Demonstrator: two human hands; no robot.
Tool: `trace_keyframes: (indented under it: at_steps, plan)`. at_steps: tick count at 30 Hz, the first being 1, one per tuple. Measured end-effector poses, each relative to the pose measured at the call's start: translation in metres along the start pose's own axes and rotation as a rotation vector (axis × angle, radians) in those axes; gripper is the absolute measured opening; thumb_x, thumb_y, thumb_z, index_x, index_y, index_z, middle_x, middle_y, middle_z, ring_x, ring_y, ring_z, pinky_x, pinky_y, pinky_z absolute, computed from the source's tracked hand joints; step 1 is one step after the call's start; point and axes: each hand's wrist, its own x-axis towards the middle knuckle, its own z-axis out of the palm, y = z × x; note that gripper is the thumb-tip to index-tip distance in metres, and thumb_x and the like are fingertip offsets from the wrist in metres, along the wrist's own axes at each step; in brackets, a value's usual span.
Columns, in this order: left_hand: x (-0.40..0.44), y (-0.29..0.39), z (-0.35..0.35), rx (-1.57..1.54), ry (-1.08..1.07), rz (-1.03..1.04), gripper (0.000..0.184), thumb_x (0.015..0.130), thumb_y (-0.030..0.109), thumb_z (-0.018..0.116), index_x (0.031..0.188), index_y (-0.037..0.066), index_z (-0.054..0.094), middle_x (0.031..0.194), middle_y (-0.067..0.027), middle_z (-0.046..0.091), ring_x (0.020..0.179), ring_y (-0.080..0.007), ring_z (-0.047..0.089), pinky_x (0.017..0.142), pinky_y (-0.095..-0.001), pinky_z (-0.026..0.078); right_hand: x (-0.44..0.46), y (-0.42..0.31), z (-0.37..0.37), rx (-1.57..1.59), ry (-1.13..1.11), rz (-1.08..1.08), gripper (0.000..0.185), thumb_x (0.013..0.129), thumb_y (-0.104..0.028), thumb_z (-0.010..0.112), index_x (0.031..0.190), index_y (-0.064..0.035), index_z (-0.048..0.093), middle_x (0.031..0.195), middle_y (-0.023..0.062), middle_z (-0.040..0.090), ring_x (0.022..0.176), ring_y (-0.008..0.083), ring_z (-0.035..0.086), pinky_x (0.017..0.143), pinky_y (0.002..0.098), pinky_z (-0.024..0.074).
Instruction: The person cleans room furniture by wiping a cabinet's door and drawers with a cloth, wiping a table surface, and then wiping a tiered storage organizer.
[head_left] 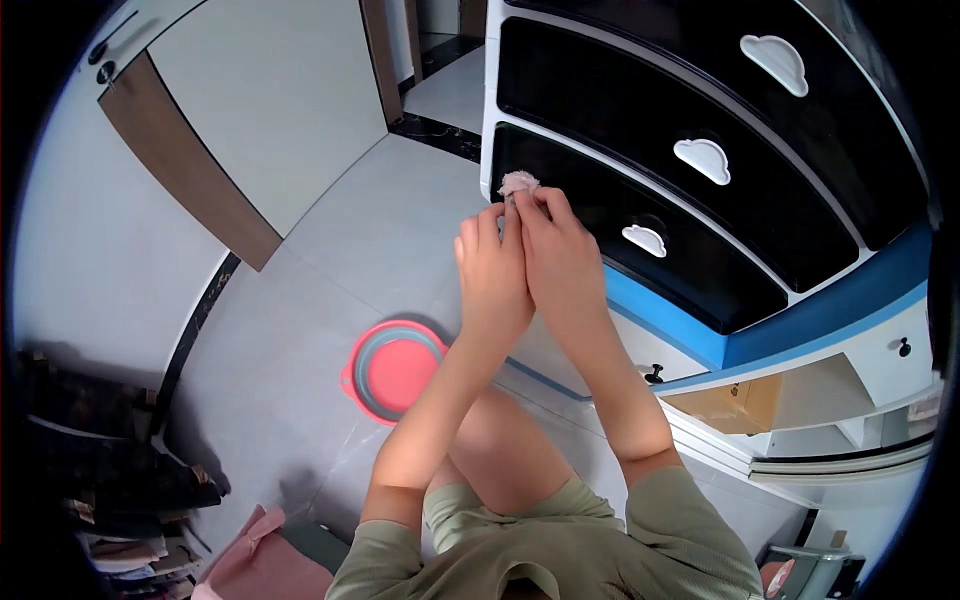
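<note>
Pale pink and fluffy, a small bunched cloth (519, 183) sits at the very tips of the person's fingers, poking out just beyond both hands, and from where I stand I see only that crumpled tuft of it. The left hand (486, 238) and the right hand (556, 240) are held close together, nearly side by side, their fingers drawn in rather than spread, and the cloth is pinched where the two sets of fingertips meet. Palms and undersides are turned away, so I can't tell how much more cloth is tucked beneath. The right index finger lies stretched along toward the tuft, while the outer fingers of the left are bent and sit further back. Beyond the fingertips, the cloth lines up with the left end of the lowest black drawer front (605, 200); whether it touches that glossy surface I can't make out. A white cloud-shaped handle (645, 241) is set on the same drawer, to the right of the right hand. Down on the grey floor (290, 310), a pink basin (395, 375) with a grey band inside stands beside the left forearm, well apart from the cloth.
</note>
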Motion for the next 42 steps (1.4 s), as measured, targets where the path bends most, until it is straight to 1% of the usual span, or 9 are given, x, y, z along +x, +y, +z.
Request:
trace_keyframes:
  at_steps: [13, 16, 19, 21, 24, 27, 33, 37, 42]
  plan:
    - [-0.009, -0.018, -0.007, -0.001, -0.054, -0.063, 0.041, 0.071, 0.002, 0.057, 0.111, 0.001, 0.055, 0.107, -0.0117, 0.052, 0.095, -0.0300, 0.046, 0.082, -0.0384, 0.035, 0.016, -0.007, 0.014, -0.091, -0.047, -0.101, 0.015, 0.076, -0.009, 0.058, 0.089, -0.0019, 0.062, 0.084, 0.0121, 0.053, 0.075, 0.0255, 0.061, 0.064, 0.0317, 0.0528]
    - [-0.014, -0.008, -0.015, -0.032, -0.055, -0.114, 0.045, 0.071, 0.002, 0.056, 0.116, 0.002, 0.053, 0.111, -0.0132, 0.051, 0.101, -0.0320, 0.045, 0.088, -0.0394, 0.036, 0.017, -0.002, -0.005, 0.082, -0.077, -0.089, 0.015, 0.075, -0.007, 0.057, 0.086, -0.0022, 0.064, 0.082, 0.0138, 0.056, 0.072, 0.0250, 0.062, 0.062, 0.0319, 0.0519]
    - [-0.024, 0.003, -0.022, -0.168, 0.077, -0.143, 0.051, 0.075, 0.000, 0.052, 0.125, 0.002, 0.045, 0.112, -0.0146, 0.052, 0.102, -0.0315, 0.049, 0.089, -0.0391, 0.039, 0.005, 0.008, -0.016, 0.604, -0.007, 0.066, 0.026, 0.075, -0.002, 0.050, 0.095, -0.0031, 0.066, 0.084, 0.0100, 0.060, 0.068, 0.0187, 0.061, 0.061, 0.0299, 0.0506]
    - [-0.028, 0.010, -0.027, -0.386, 0.145, -0.189, 0.054, 0.078, -0.002, 0.048, 0.131, 0.001, 0.039, 0.112, -0.0149, 0.054, 0.100, -0.0291, 0.054, 0.086, -0.0391, 0.043, -0.004, 0.016, -0.026, 1.023, -0.228, 0.286, 0.033, 0.075, -0.003, 0.045, 0.101, -0.0032, 0.065, 0.088, 0.0071, 0.062, 0.070, 0.0144, 0.061, 0.062, 0.0278, 0.0499]
    - [-0.039, 0.028, -0.043, -0.851, 0.099, -0.528, 0.049, 0.087, 0.002, 0.046, 0.135, 0.000, 0.034, 0.113, -0.0127, 0.054, 0.096, -0.0213, 0.058, 0.082, -0.0321, 0.047, -0.015, 0.023, -0.040, 1.385, -0.458, 0.465, 0.040, 0.076, -0.004, 0.041, 0.109, -0.0029, 0.064, 0.093, 0.0044, 0.063, 0.074, 0.0098, 0.060, 0.063, 0.0244, 0.0493]
    - [-0.048, 0.042, -0.055, -0.920, 0.145, -0.537, 0.049, 0.091, 0.005, 0.046, 0.137, 0.001, 0.032, 0.117, -0.0097, 0.053, 0.094, -0.0130, 0.057, 0.077, -0.0257, 0.048, -0.029, 0.022, -0.037, 1.600, -0.502, 0.502, 0.045, 0.076, -0.008, 0.040, 0.115, 0.0005, 0.059, 0.102, 0.0081, 0.063, 0.085, 0.0120, 0.061, 0.074, 0.0237, 0.0485]
    - [-0.052, 0.047, -0.066, -0.964, 0.238, -0.612, 0.024, 0.088, 0.007, 0.057, 0.110, -0.003, 0.056, 0.088, -0.0054, 0.063, 0.079, -0.0088, 0.060, 0.071, -0.0218, 0.048, -0.046, 0.023, -0.037, 1.695, -0.520, 0.500, 0.040, 0.086, -0.018, 0.043, 0.119, 0.0025, 0.056, 0.110, 0.0092, 0.060, 0.100, 0.0161, 0.058, 0.089, 0.0278, 0.0431]
    - [-0.058, 0.038, -0.080, -0.999, 0.267, -0.669, 0.018, 0.091, 0.012, 0.056, 0.103, -0.002, 0.055, 0.086, -0.0049, 0.063, 0.074, -0.0067, 0.058, 0.065, -0.0197, 0.047, -0.046, 0.021, -0.031, 1.542, -0.649, 0.290, 0.035, 0.088, -0.019, 0.054, 0.117, 0.0008, 0.057, 0.103, 0.0052, 0.063, 0.091, 0.0101, 0.059, 0.077, 0.0230, 0.0464]
    - [-0.071, 0.020, -0.084, -1.028, 0.270, -0.693, 0.016, 0.093, 0.014, 0.054, 0.100, 0.000, 0.054, 0.076, -0.0018, 0.062, 0.065, -0.0037, 0.054, 0.056, -0.0188, 0.042, -0.056, 0.003, -0.017, 1.460, -0.735, 0.316, 0.029, 0.085, -0.017, 0.061, 0.109, -0.0002, 0.060, 0.091, 0.0008, 0.064, 0.077, 0.0045, 0.056, 0.061, 0.0194, 0.0426]
